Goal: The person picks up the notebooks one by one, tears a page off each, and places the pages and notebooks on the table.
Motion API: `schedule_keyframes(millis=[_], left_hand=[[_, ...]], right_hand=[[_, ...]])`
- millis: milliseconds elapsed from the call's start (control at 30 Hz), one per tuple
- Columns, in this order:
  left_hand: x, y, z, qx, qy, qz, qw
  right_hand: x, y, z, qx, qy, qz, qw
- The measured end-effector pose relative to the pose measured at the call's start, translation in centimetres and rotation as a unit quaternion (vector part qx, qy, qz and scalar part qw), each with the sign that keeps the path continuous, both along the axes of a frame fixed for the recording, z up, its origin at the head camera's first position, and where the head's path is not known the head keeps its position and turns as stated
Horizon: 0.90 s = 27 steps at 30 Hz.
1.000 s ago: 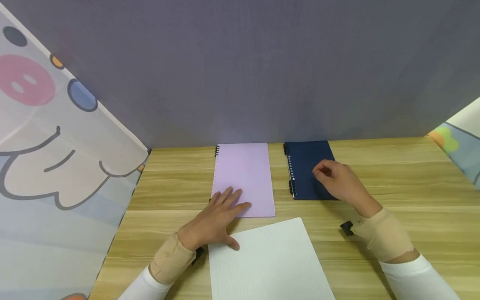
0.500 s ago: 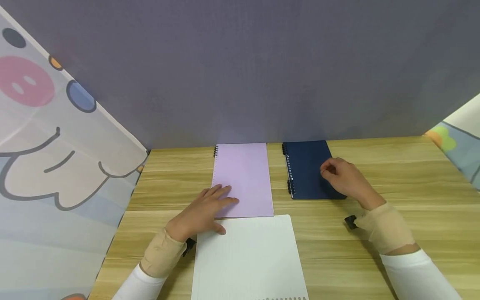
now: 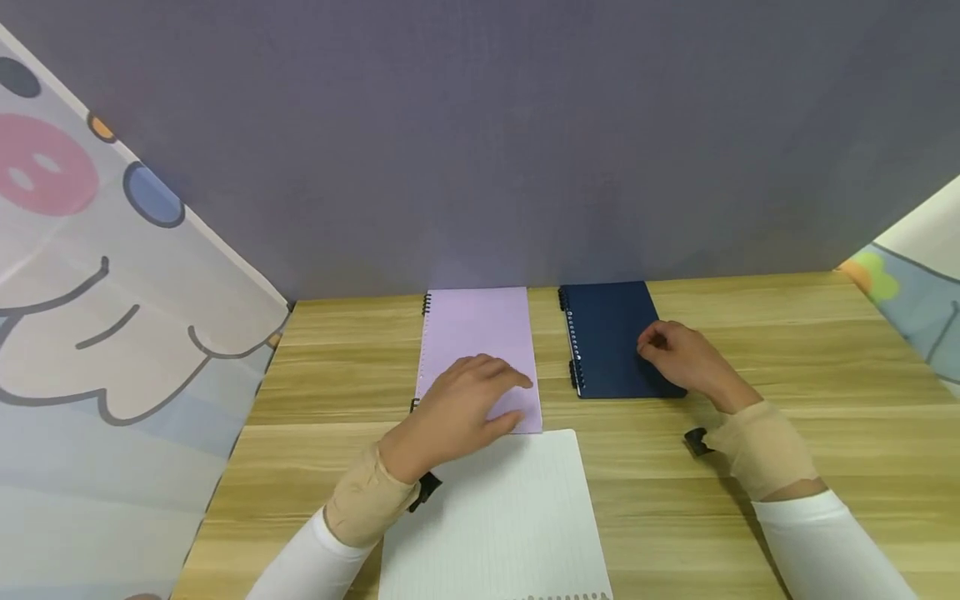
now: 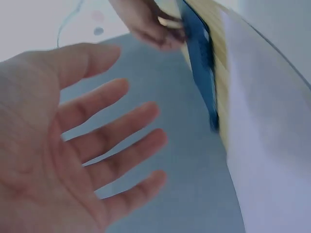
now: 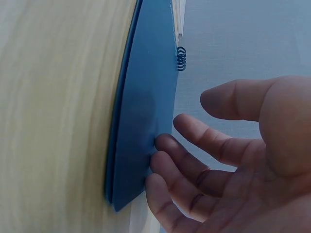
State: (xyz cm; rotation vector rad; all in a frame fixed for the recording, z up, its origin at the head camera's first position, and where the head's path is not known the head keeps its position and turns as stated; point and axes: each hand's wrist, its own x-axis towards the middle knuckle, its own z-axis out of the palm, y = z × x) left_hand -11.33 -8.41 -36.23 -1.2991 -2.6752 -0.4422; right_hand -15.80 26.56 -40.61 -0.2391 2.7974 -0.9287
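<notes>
My left hand point(image 3: 465, 408) is over the lower part of a lilac spiral notebook point(image 3: 480, 329), above the top edge of a white lined sheet point(image 3: 498, 533). In the left wrist view its fingers point(image 4: 121, 141) are spread and slightly bent, holding nothing. A navy spiral notebook point(image 3: 607, 337) lies closed to the right, its black coils on the left edge. Over its right side is my right hand point(image 3: 686, 358), loosely curved. The right wrist view shows fingertips point(image 5: 158, 160) right at the navy cover point(image 5: 143, 97), with nothing between thumb and fingers.
All three lie on a wood-grain table point(image 3: 697, 533). A grey panel point(image 3: 480, 142) rises at the table's back edge. Cartoon-printed sheets point(image 3: 127, 358) stand along the left and right sides.
The white sheet has turned straighter and shifted left under the left hand. That hand then came off it and moved right. My right hand stays over the navy notebook, slightly nearer its right edge.
</notes>
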Motion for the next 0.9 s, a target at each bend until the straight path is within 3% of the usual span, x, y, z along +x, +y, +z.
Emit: schedule_keyframes(millis=[133,300,500,700,900], left_hand=[[-0.9,3.5,0.0,0.025,0.01,-0.024,0.9993],[-2.3,7.0,-1.7,0.027,-0.003,-0.036,0.999],[-3.7,10.5,-3.3,-0.07,-0.018,-0.008,0.9973],[-4.5,12.7,-4.5,-0.17,-0.019,0.038,0.9845],[-4.8,13.1,-5.2,-0.186,-0.025,0.058,0.9805]], right_hand=[[-0.1,0.2,-0.2,-0.001,-0.001,-0.007,1.0],[-0.2,0.4,-0.4,0.004,0.023,-0.012,1.0],[-0.3,1.1,-0.5,0.022,0.023,-0.053,0.998],[-0.5,1.3,-0.5,0.015,-0.004,-0.069,0.997],[-0.5,1.3,-0.5,-0.006,-0.016,-0.076,0.997]])
